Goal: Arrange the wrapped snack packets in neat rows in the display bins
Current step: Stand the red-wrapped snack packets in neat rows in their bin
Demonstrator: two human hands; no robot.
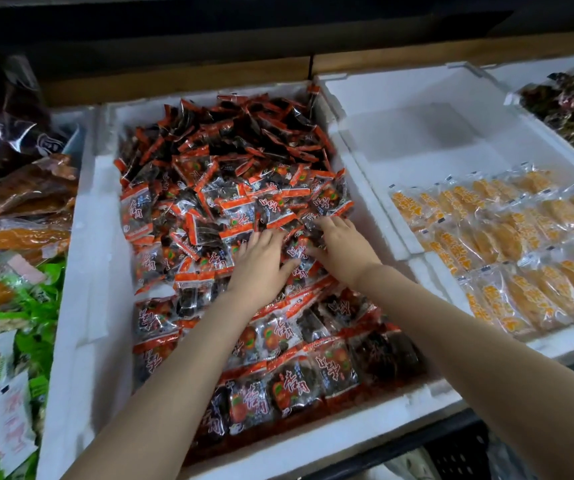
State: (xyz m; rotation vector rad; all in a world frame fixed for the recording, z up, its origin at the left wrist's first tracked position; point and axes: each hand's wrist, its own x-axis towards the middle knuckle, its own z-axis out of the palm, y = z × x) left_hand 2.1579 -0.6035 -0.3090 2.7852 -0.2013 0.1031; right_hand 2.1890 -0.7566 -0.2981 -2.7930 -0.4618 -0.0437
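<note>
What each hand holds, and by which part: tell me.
Nothing is gripped. The left hand and right hand rest flat, palms down, on the loose red snack packets.

We stretch both bare forearms forward, and they converge toward the middle. Our left hand (261, 263) lies palm down, fingers straight and slightly spread. Our right hand (341, 249) lies palm down just beside it, fingers angled leftward, the two thumbs near each other

The snack packets (237, 209) were clear film with red-orange edges, dark contents and red characters. Their foam bin (84, 271) was plain white. The yellow packets (521, 244) showed orange lettering; the green packets (36, 306) were bright leaf-green.
</note>
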